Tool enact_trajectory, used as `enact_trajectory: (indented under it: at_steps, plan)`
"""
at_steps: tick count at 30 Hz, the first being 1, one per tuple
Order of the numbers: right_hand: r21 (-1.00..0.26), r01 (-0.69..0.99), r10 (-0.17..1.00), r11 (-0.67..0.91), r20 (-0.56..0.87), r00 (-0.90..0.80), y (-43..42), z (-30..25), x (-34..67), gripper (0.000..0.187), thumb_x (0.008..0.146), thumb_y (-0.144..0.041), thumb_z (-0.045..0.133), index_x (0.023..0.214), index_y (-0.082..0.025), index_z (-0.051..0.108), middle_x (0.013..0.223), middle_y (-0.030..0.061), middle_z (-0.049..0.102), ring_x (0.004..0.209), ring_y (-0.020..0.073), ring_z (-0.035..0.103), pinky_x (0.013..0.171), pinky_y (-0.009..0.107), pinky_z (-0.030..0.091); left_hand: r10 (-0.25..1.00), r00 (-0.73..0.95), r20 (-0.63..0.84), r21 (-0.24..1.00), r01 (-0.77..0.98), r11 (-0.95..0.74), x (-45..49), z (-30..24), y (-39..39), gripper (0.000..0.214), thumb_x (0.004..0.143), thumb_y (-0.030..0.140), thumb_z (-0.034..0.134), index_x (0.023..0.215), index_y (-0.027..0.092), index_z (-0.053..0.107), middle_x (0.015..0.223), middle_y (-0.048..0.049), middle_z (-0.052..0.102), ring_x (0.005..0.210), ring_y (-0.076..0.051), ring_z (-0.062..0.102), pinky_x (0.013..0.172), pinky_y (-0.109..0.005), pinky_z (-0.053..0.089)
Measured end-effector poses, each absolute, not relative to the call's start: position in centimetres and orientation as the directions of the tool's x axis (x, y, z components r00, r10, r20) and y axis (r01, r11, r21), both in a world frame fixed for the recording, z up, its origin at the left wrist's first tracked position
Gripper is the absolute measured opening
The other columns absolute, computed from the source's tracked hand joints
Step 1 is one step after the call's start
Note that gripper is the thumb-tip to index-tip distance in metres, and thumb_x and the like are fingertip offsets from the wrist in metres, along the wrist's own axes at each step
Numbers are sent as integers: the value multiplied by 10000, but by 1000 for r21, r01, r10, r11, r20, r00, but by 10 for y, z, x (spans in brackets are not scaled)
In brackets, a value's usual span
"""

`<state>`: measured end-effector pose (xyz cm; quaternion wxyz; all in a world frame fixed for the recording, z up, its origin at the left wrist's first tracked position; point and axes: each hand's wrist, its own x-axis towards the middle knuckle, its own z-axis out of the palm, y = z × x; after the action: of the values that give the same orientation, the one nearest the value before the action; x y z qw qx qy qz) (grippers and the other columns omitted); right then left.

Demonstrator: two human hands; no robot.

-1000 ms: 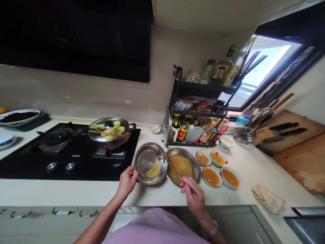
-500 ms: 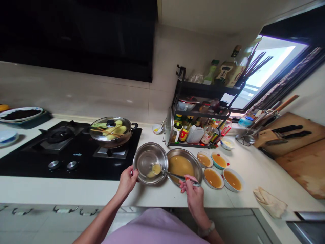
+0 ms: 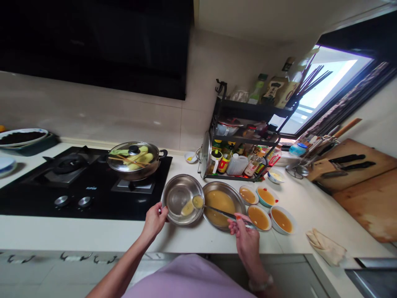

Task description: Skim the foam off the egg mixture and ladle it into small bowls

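My left hand (image 3: 156, 218) grips the near left rim of a metal bowl (image 3: 176, 194), which has a small pool of yellowish liquid at its bottom right. In my right hand (image 3: 245, 234) is the handle of a ladle (image 3: 221, 212). The ladle's cup, with some yellowish liquid in it, is over the right side of that bowl. Beneath the ladle's handle stands a second metal bowl (image 3: 220, 200), holding more brownish-yellow liquid. Just right of it are several small bowls of orange-brown liquid, among them a white bowl (image 3: 293, 219).
A lidded pan (image 3: 151, 167) with green pieces and chopsticks stands on the black gas stove (image 3: 102, 207). Behind the bowls is a black rack (image 3: 232, 178) of bottles. A folded cloth (image 3: 327, 248) lies at right, near knives in a wooden block (image 3: 322, 163).
My right hand has moved right with the ladle, and its cup has shifted from the metal bowl's middle toward its right rim. More liquid shows in that bowl. My left hand keeps its grip.
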<state>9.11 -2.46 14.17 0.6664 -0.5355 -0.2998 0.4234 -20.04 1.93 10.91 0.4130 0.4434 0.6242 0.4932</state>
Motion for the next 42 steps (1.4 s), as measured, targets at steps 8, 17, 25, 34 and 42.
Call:
enact_trajectory:
  at_steps: [8, 17, 25, 34, 42]
  plan:
    - [-988, -88, 793, 123, 45, 607, -22, 138, 135, 395, 672, -460, 743, 894, -153, 632, 614, 45, 684, 493, 175, 594, 444, 283, 480, 963, -259, -76, 981, 152, 118, -201, 108, 20, 188, 687, 375, 573, 652, 194, 540, 497, 73, 457, 431, -137, 567, 463, -261, 526]
    - [-782, 530, 853, 329, 487, 188, -38, 117, 152, 230, 833, -358, 590, 931, -210, 735, 879, 99, 712, 774, 225, 660, 593, 330, 554, 963, -263, -64, 980, 166, 111, -198, 113, 17, 195, 682, 383, 572, 652, 191, 552, 473, 68, 473, 424, -143, 561, 454, -256, 502]
    - [-836, 333, 842, 436, 509, 177, -44, 136, 111, 205, 895, -236, 540, 1021, -207, 699, 842, 63, 682, 589, 145, 603, 577, 307, 550, 971, -238, -9, 964, 256, 72, -192, 120, 14, 233, 687, 406, 557, 701, 179, 608, 503, 43, 524, 450, -148, 563, 466, -252, 491]
    - [-914, 211, 925, 345, 369, 87, -40, 115, 78, 228, 884, -345, 567, 999, -205, 706, 823, 67, 696, 620, 156, 644, 513, 266, 558, 978, -206, 34, 954, 299, 30, -189, 122, 13, 224, 712, 393, 550, 682, 180, 614, 556, 26, 531, 478, -146, 562, 472, -247, 490]
    - [-987, -157, 926, 43, -19, 377, -30, 124, 72, 384, 737, -503, 704, 876, -157, 616, 552, 21, 653, 487, 170, 610, 431, 255, 486, 972, -232, -31, 974, 212, 81, -194, 119, 14, 226, 689, 402, 577, 706, 177, 597, 527, 47, 515, 445, -141, 553, 470, -264, 511]
